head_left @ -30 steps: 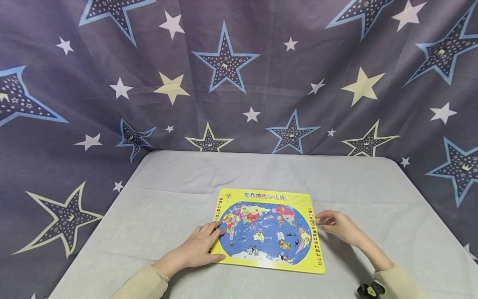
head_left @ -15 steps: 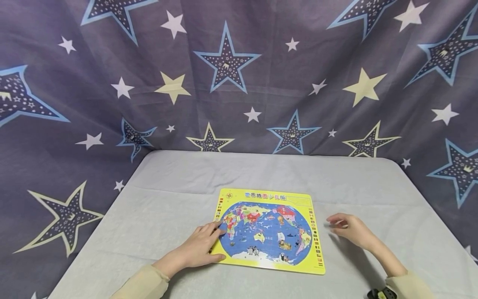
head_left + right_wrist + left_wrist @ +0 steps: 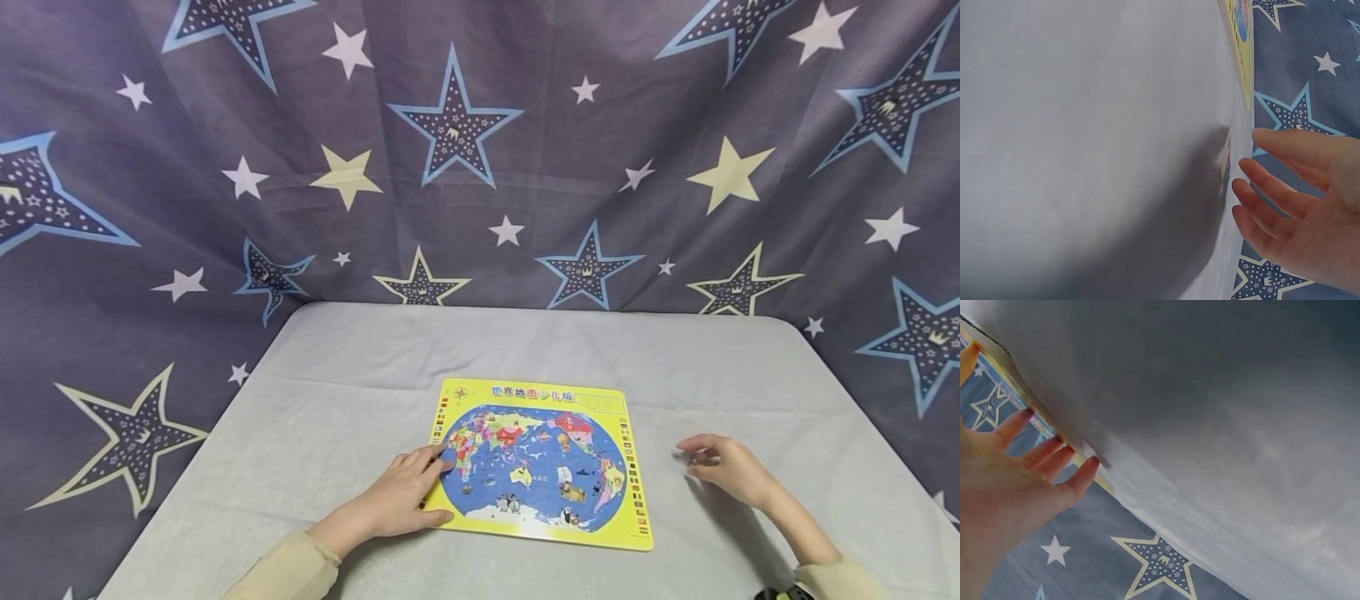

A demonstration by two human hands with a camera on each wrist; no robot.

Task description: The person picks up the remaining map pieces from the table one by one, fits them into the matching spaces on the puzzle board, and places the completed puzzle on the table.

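A yellow-bordered world map puzzle board (image 3: 537, 532) lies flat on the grey cloth in the head view, with a blue oval map, animal pictures and rows of flags. My left hand (image 3: 401, 496) rests on its left edge, fingers and thumb spread over the border. Fingertips (image 3: 1088, 464) touch the board's edge in the left wrist view. My right hand (image 3: 731, 471) hovers to the right of the board, apart from it, fingers loosely bent. A small colourful flat piece (image 3: 1225, 165) lies on the cloth by its fingertips in the right wrist view, seen nearly edge-on.
Grey cloth (image 3: 337, 350) covers the table, with light creases. Behind and at the sides hangs a dark curtain (image 3: 525, 183) printed with stars. A black wrist device (image 3: 783, 593) shows at the right sleeve.
My right hand has drawn away from the board's right edge, moving right and slightly toward me. The left hand and the puzzle board stay where they were.
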